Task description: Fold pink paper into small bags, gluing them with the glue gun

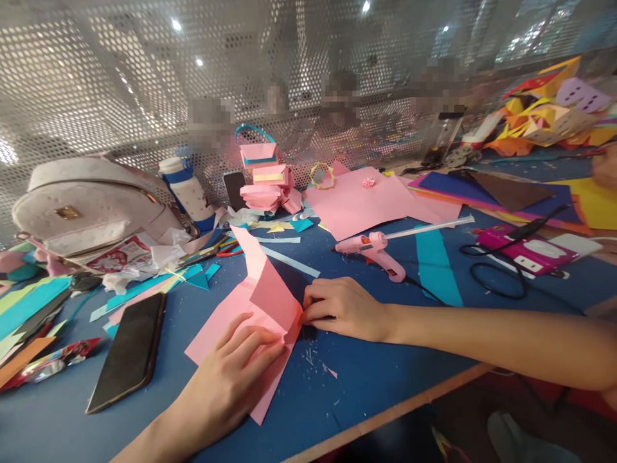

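A pink sheet of paper (226, 321) lies on the blue table (376, 373), folded so that one flap (265, 283) stands up. My left hand (236, 370) lies flat on the lower part of the sheet with fingers stretched out, pressing it down. My right hand (340, 307) is closed in a pinch on the sheet's right edge at the fold.
A black phone (129, 350) lies left of the sheet. A pink glue gun (373, 251) with its stick is behind my right hand. Farther back are pink paper boxes (265, 180), a large pink sheet (366, 199), a white bag (91, 202), a bottle (187, 190), paper scraps and a power strip (527, 254).
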Motion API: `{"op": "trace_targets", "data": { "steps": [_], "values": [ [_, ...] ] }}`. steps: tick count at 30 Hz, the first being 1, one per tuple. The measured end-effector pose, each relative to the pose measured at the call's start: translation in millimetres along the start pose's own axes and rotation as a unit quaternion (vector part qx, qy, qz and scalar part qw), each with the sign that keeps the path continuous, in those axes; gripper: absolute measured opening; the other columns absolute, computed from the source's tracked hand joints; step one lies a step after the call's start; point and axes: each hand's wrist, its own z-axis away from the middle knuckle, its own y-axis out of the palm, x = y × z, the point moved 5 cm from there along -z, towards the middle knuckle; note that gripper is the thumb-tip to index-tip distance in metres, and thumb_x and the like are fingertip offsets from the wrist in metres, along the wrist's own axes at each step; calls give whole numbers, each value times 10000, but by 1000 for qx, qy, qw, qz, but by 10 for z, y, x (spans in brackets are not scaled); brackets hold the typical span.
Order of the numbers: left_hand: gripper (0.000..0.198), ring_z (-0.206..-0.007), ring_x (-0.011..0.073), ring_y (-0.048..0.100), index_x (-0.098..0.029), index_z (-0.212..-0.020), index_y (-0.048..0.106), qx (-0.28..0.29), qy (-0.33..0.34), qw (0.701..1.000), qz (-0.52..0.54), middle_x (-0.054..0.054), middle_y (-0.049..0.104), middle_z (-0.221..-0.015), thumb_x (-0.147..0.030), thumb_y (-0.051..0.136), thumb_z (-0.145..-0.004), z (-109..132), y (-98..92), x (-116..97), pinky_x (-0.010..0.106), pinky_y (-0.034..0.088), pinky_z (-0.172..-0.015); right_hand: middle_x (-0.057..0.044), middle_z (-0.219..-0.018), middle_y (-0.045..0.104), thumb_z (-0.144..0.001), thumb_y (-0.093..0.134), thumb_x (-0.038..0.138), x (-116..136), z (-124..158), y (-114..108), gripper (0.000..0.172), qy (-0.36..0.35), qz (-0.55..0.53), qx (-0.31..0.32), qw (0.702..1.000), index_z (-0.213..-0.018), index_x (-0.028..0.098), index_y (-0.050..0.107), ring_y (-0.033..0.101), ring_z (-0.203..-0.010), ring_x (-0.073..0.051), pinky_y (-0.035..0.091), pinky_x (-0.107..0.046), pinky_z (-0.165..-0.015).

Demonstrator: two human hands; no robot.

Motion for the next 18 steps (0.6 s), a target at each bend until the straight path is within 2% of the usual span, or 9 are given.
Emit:
{"op": "trace_targets", "data": {
  "steps": [7,9,11,14,16,18],
  "values": [
    [213,-958,188,596,-182,-1103,571,-44,-12,999,-2,56,663,-1037,-139,532,-898,-32,-49,-61,446,379,-1036,12,-874,638,-894,604,230,-39,-7,-4,124,46,-53,-5,998,-854,235,721,601,-803,-120,362,-234,-634],
    [155,-918,183,600,-189,-1058,571,-55,-47,997,15,44,667,-994,-192,547,-904,-49,-54,-50,414,415,-982,5,-887,638,-884,619,245,-42,-12,-6,100,60,-62,-7,996,-845,216,706,606,-813,-128,374,-231,-646],
    [127,-872,187,600,-196,-993,574,-69,-108,991,33,35,664,-932,-280,574,-897,-84,-49,-8,364,467,-857,-1,-893,640,-878,623,242,-36,-21,-4,80,69,-75,-7,995,-849,203,686,608,-807,-133,384,-228,-651],
    [216,-790,203,594,-198,-871,592,-78,-192,978,34,24,654,-828,-406,635,-834,-181,-13,62,336,468,-716,-1,-878,645,-865,623,203,-18,-36,6,41,75,-98,-2,992,-854,196,663,607,-773,-131,392,-223,-646],
    [186,-758,204,594,-194,-803,611,-72,-214,973,37,19,655,-785,-378,621,-829,-265,13,96,352,461,-737,-2,-866,646,-862,620,192,-6,-42,0,40,77,-103,-2,992,-845,192,657,605,-765,-133,394,-223,-641],
    [147,-751,189,604,-190,-759,629,-68,-229,967,83,15,664,-767,-289,566,-847,-325,23,145,340,465,-759,-7,-862,645,-870,609,199,7,-43,-37,52,78,-101,-14,992,-845,190,654,599,-758,-137,397,-229,-640]
  ]
}}
